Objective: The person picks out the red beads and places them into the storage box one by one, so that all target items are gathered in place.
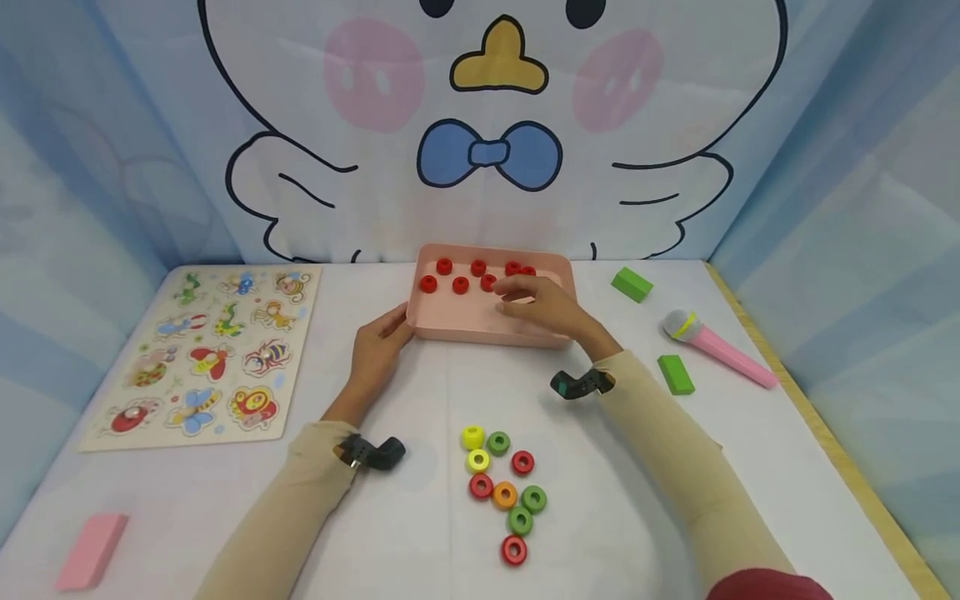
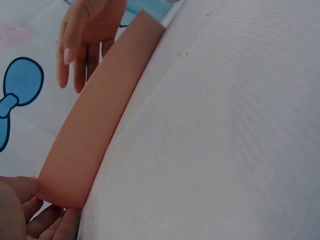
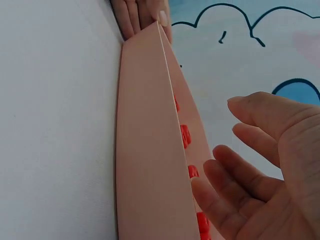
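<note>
**Two hands at the pink tray**

We look down on a white worktop (image 1: 420, 392) backed by a cloth printed with a cartoon bird and blue bow. We take the pink tray (image 1: 465, 321) as our landmark. Far to its left, near the front edge, lies a pink block (image 1: 92, 550), and behind that an insect puzzle board (image 1: 210, 354). Our left hand (image 1: 377, 346) rests at the tray's left front corner, fingers (image 3: 142, 15) curled against the outer wall, the thumb over the rim. Inside the tray, along its back wall, sit red rings (image 1: 460, 277). In front of the tray a loose cluster of coloured rings (image 1: 504, 492) lies on the worktop. Our right hand (image 1: 543, 304) hovers over the tray's right half, fingers (image 3: 250, 150) spread apart and slightly bent, holding nothing. To the tray's right lie two green blocks (image 1: 632, 283), and beyond them a pink toy microphone (image 1: 716, 346).
</note>
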The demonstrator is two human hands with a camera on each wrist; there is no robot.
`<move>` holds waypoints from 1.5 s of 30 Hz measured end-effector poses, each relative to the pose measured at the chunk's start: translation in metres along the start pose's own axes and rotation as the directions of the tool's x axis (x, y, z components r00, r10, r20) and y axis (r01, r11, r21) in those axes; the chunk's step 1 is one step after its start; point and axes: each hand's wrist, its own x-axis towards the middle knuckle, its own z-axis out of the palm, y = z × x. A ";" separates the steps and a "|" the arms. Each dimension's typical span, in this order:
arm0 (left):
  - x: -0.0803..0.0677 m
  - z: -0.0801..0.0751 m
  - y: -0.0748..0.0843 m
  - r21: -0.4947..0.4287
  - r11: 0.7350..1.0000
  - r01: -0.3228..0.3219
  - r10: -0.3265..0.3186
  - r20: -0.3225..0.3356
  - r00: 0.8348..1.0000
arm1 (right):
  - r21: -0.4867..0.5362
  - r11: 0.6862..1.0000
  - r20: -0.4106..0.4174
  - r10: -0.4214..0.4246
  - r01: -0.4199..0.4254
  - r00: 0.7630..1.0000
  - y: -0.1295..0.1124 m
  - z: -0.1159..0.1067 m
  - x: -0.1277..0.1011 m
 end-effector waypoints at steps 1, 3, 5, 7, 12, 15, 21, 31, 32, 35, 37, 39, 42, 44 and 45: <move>0.000 0.000 0.000 -0.006 1.000 -0.004 0.004 -0.001 1.000 | -0.006 1.000 0.003 -0.017 0.017 1.000 0.001 0.001 -0.003; 0.000 0.000 -0.001 -0.020 1.000 -0.008 0.008 -0.001 1.000 | -0.003 0.998 0.009 -0.060 0.060 0.998 0.003 0.003 -0.010; 0.000 0.000 -0.002 -0.027 1.000 -0.010 0.010 0.006 1.000 | 0.009 0.995 0.016 -0.100 0.100 0.995 0.006 0.005 -0.019; 0.000 0.000 -0.002 -0.026 1.000 -0.008 0.008 0.010 1.000 | 0.027 0.990 0.021 -0.136 0.135 0.991 0.011 0.006 -0.030; 0.000 0.000 -0.002 -0.031 0.999 -0.018 0.018 0.014 1.000 | 0.051 0.985 0.002 -0.166 0.166 0.986 0.016 0.009 -0.056; -0.001 -0.001 -0.001 -0.025 0.999 -0.031 0.031 0.020 0.999 | 0.022 0.985 -0.016 -0.169 0.170 0.985 0.016 0.010 -0.069; -0.002 -0.001 0.002 -0.042 0.998 -0.041 0.042 0.012 0.999 | 0.022 0.976 -0.007 -0.215 0.215 0.977 0.016 0.012 -0.091; 0.000 -0.001 0.004 -0.089 0.996 -0.033 0.034 0.016 0.999 | 0.140 0.968 0.186 -0.231 0.206 0.955 0.019 0.030 -0.132; 0.000 -0.001 0.004 -0.091 0.995 -0.033 0.034 0.015 0.999 | 0.151 0.966 0.198 -0.236 0.208 0.951 0.019 0.031 -0.135; 0.000 0.000 0.004 -0.109 0.993 -0.034 0.035 0.013 0.999 | 0.203 0.955 0.234 -0.261 0.215 0.937 0.019 0.036 -0.145; 0.000 0.000 0.004 -0.105 0.994 -0.031 0.033 0.016 0.999 | 0.237 0.946 0.258 -0.283 0.223 0.924 0.018 0.039 -0.151; -0.001 0.000 0.004 -0.087 0.996 -0.024 0.025 0.018 1.000 | 0.259 0.937 0.281 -0.305 0.234 0.910 0.018 0.042 -0.155; -0.001 -0.001 0.004 -0.057 0.998 -0.015 0.016 0.025 1.000 | 0.272 0.929 0.308 -0.332 0.252 0.892 0.018 0.047 -0.159; -0.001 -0.001 0.005 -0.044 0.999 -0.009 0.010 0.025 1.000 | 0.268 0.926 0.318 -0.347 0.267 0.883 0.019 0.050 -0.159; -0.001 0.000 0.005 -0.042 0.999 -0.008 0.009 0.026 1.000 | 0.265 0.925 0.320 -0.352 0.274 0.880 0.019 0.051 -0.160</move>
